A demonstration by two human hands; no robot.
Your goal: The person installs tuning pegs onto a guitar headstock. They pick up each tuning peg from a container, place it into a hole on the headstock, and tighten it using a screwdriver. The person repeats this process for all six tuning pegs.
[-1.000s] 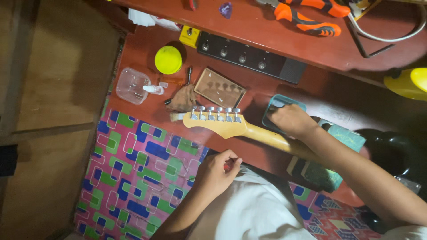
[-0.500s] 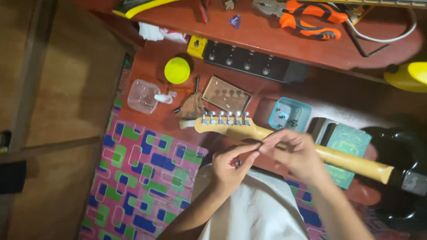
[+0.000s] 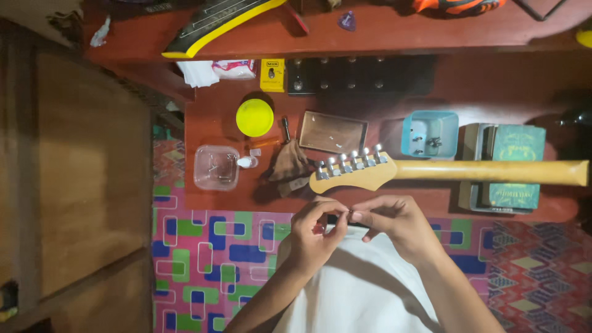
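1. A red-brown worktop is running across the view above a bright patterned rug, with wooden panels at the left and a raised shelf along the far edge.
2. A guitar neck is lying lengthwise on the worktop, its headstock pointing left with the tuners facing up. It is propped on a green box near the right end; the neck should be resting steadily before any work at the tuners.
3. Behind the headstock are sitting a shallow brown tray, a blue tub with small metal parts inside, a clear tub, a yellow lid and a brown cloth. Loose bits are best kept in those tubs, not on the rug.
4. The left hand and right hand are meeting just in front of the headstock, over a white shirt, fingertips pinching together on a small dark part held between them. What it is I cannot tell; it is too small.
5. Judging from this, the part is being handled or fitted between both hands. Holding it low over the lap and close to the worktop edge is sensible, with a light, steady pinch so it is not slipping away.
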